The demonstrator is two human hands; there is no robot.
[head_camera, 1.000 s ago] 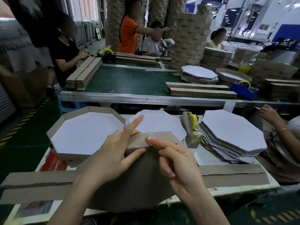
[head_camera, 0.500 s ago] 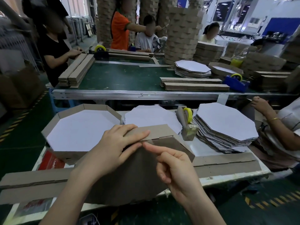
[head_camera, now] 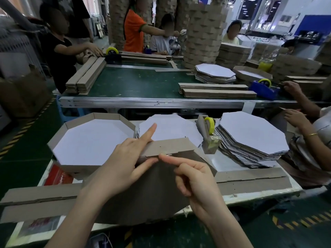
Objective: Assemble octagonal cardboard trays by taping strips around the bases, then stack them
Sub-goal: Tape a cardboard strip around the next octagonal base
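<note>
Pressing one strip [head_camera: 172,146] onto one base [head_camera: 152,194] (one finished tray [head_camera: 100,116] beside).

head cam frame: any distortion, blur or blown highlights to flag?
Head view: wide-angle bowing, the conveyor rail curves slightly and the corners stretch. The left hand and right hand on the cardboard strip are only slightly soft, without motion smear. The top-right corner is washed out. The tray base underside is dull and shaded, with no glare.

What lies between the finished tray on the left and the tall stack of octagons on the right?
Head view: a low pile of white octagonal bases, then a tape dispenser with a yellow roll.
</note>
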